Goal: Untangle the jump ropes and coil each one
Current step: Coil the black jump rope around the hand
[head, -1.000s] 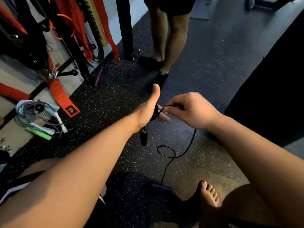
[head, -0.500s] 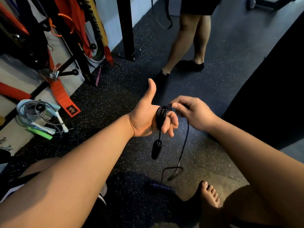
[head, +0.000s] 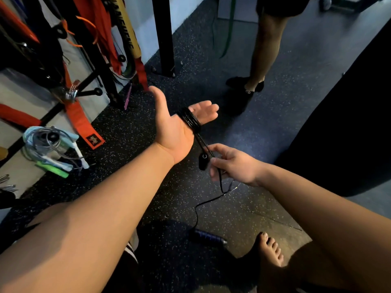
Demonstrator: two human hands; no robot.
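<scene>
A black jump rope (head: 190, 120) is wound in several turns around the fingers of my left hand (head: 175, 125), which is held palm up with fingers straight and thumb raised. One black handle (head: 203, 161) hangs below that hand. My right hand (head: 232, 163) pinches the rope's free length just under the coil. From there the rope drops to the floor and runs to the second, dark blue handle (head: 208, 237) lying by my bare foot (head: 270, 250).
A heap of other jump ropes with white and green handles (head: 53, 149) lies at the left by a rack with red straps (head: 84, 121). A person's legs (head: 260, 60) stand ahead. A black post (head: 164, 37) rises from the floor. A large dark object (head: 349, 123) fills the right.
My left hand has turned palm up and opened its fingers, with the coil around them. My right hand moved from beside the coil down below it. The standing person stepped to the right.
</scene>
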